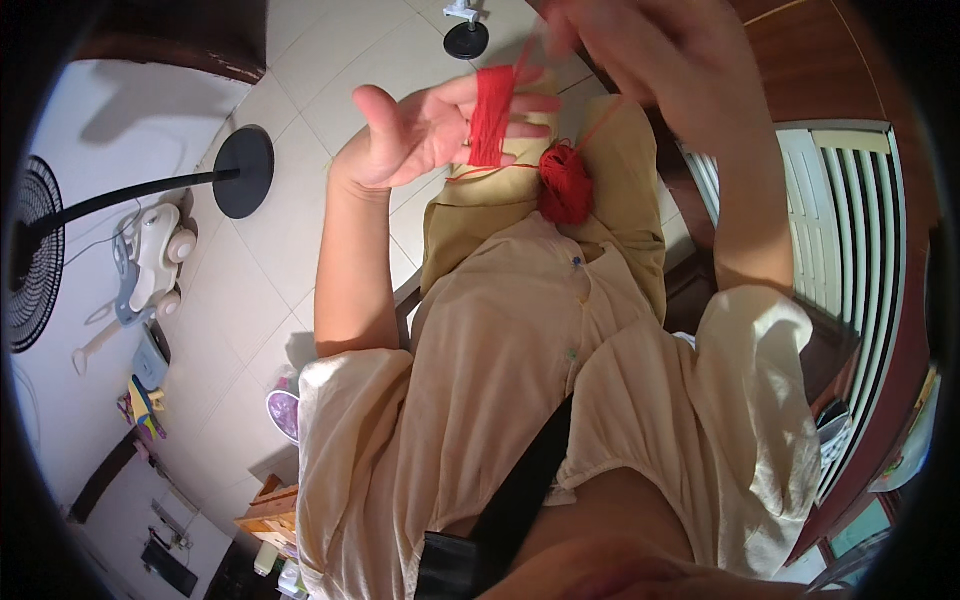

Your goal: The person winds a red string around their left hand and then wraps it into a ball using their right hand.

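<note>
My left hand [442, 131] is palm up, its thumb raised apart and its fingers extended towards the right. Many turns of red yarn [492, 116] are wound around those fingers in a flat band. Above and to the right, my right hand [600, 37] is blurred; a taut red strand runs from the band up to its fingers. Another strand rises towards this hand from a red yarn ball [565, 184], which rests on my lap between the thighs. A loose length of yarn [491, 172] lies below my left hand, across the trousers.
A black standing fan [37, 240] with a round base [244, 172] stands at the left. Near the wall are a white ride-on toy [157, 255] and other toys. Wooden furniture with a pale slatted panel [840, 217] is close at my right. Another round black base [466, 40] stands ahead on the tiles.
</note>
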### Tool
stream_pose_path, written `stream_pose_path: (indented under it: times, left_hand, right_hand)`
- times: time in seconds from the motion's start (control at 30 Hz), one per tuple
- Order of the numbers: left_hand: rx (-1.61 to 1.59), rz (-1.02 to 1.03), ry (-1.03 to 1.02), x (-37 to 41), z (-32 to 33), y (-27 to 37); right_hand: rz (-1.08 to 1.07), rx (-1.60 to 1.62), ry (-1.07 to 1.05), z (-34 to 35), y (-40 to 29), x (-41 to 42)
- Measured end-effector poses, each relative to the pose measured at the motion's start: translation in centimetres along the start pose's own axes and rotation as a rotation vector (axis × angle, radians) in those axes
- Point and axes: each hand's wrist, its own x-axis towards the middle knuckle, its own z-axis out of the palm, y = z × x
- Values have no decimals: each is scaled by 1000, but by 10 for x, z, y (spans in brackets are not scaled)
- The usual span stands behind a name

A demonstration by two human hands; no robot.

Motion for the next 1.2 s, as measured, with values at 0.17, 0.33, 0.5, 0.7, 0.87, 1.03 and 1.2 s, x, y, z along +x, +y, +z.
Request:
stream_pose_path:
  times: [0.17, 0.33, 0.5, 0.7, 0.87, 1.03, 1.2]
  left_hand:
    - [-73, 3, -105, 5, 8, -10]
    - [-166, 60, -144, 5, 15, -3]
    - [-200, 151, -202, 7, 11, -1]
    - [-288, 257, -52, 7, 8, 8]
    - [-401, 348, 300, 0, -5, 21]
    - [-293, 368, 497, -8, -30, 14]
    - [-48, 181, 370, -6, -22, 8]
  right_hand:
    - [-9, 116, 32, 1, 25, 48]
    - [224, 293, 25, 7, 90, 46]
    - [379, 579, -49, 24, 125, 23]
    - [571, 551, -72, 63, 146, -14]
    - [261, 193, -286, 91, 145, -59]
    - [225, 127, -329, 68, 74, -66]
    - [-63, 129, -136, 37, 26, -51]
